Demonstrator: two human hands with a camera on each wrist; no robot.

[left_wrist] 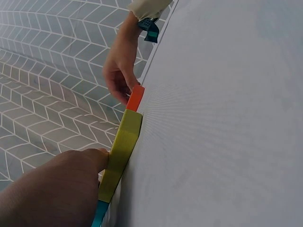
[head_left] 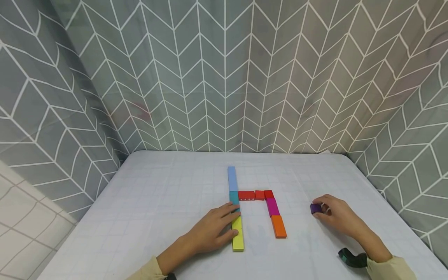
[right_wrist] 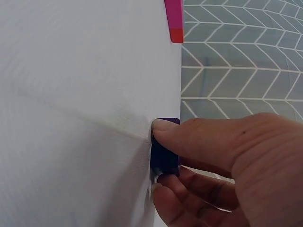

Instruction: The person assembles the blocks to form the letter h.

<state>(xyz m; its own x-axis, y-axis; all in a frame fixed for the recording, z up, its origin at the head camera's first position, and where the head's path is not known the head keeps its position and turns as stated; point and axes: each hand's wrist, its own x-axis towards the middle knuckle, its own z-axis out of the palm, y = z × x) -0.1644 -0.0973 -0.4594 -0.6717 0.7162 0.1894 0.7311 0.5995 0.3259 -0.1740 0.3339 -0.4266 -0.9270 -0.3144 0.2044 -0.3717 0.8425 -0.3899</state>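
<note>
My left hand (head_left: 215,225) rests along a column of blocks in the head view. Its fingers lie over the teal block (head_left: 233,196), and its thumb touches the yellow block (head_left: 238,243). The light blue block (head_left: 232,179) tops that column. On the right, my right hand (head_left: 336,214) pinches a small purple block (head_left: 315,209) between thumb and fingers. That purple block (right_wrist: 165,150) is close to the white surface in the right wrist view. Between the hands, red blocks (head_left: 246,195) run rightward from the column, followed downward by a magenta block (head_left: 272,207) and an orange block (head_left: 279,226).
A white cloth covers the table (head_left: 154,186). Grey curtains (head_left: 224,77) with white zigzag lines hang behind it and at both sides. Beside the right sleeve, a dark band (head_left: 351,259) stands out from the wrist. Pale tiles (head_left: 28,217) show at lower left.
</note>
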